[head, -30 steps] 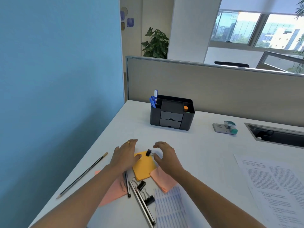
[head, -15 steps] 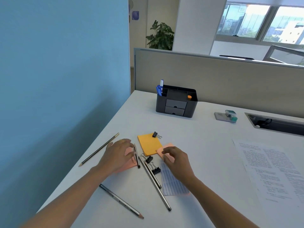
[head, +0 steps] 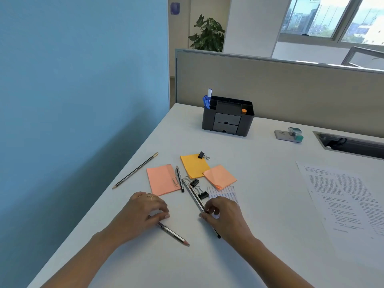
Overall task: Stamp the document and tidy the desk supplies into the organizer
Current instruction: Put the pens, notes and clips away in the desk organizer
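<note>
**A:** What does each grip have?

**B:** The left grip (head: pixel 143 213) is curled down on the table (head: pixel 259 256), thumb and fingertips pinching a silver pencil (head: pixel 173 234). The pencil's reddish point sticks out toward the right grip (head: pixel 224 219). That one pinches a long grey pencil (head: pixel 192 194) between thumb and forefinger.

**A:** And around them?

**B:** Just beyond the left grip lies a pink sticky pad (head: pixel 163 179) with a paper clip (head: pixel 175 181) at its edge. Beyond the right grip, two black binder clips (head: pixel 203 194) touch the grey pencil, and a lined sheet (head: pixel 225 193) lies partly under the fingers.

**A:** The organizer?

**B:** The organizer (head: pixel 227 119) is far beyond both grips. It is black with two grey drawers, and blue pens (head: pixel 206 101) stand upright in its left corner. The teal-capped stamp (head: pixel 295 134) sits well off beyond and to the right of the right grip. The printed document (head: pixel 349 200) lies flat to that grip's right.
</note>
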Action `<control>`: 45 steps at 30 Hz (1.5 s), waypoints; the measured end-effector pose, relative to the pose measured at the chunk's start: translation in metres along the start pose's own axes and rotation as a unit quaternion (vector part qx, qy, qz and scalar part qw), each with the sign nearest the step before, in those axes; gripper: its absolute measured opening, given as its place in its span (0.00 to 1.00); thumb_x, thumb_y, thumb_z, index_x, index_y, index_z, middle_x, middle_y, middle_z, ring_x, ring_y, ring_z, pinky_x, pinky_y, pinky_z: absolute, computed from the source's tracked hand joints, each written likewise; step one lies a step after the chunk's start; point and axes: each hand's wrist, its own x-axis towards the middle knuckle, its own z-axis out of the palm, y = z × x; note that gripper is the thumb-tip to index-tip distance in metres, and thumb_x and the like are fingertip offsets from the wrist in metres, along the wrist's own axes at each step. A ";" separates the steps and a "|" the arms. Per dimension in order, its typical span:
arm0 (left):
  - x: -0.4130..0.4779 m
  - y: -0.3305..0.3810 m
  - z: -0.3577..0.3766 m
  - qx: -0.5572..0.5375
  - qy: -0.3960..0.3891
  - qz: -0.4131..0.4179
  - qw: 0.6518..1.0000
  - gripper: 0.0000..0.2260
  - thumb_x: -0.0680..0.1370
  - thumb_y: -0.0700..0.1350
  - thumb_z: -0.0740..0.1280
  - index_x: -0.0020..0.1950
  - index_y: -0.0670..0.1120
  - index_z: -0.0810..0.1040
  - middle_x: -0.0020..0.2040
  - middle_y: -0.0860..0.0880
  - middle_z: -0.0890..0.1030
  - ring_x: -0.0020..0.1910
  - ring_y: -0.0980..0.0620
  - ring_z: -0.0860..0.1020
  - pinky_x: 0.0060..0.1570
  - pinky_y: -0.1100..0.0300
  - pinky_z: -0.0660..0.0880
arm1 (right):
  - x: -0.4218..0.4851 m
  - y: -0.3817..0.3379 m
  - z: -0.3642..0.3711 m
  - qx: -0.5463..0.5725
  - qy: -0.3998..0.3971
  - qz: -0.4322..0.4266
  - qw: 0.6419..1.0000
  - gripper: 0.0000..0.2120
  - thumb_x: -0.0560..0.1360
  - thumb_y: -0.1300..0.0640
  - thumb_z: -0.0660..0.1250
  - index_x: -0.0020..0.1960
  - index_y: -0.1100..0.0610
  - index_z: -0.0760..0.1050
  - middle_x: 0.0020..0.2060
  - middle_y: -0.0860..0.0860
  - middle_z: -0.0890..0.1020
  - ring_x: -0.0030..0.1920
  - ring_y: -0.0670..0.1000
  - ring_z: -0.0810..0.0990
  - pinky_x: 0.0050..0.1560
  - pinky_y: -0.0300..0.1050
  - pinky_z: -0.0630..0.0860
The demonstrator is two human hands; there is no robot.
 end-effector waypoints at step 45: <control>0.018 0.087 0.034 -0.505 0.206 -0.179 0.819 0.10 0.78 0.35 0.60 0.50 0.48 0.77 0.48 0.49 0.85 0.52 0.50 0.82 0.56 0.53 0.76 | -0.005 -0.049 0.011 0.360 0.025 0.071 0.930 0.11 0.71 0.66 0.70 0.44 0.49 0.78 0.38 0.43 0.82 0.40 0.36 0.81 0.43 0.27 0.75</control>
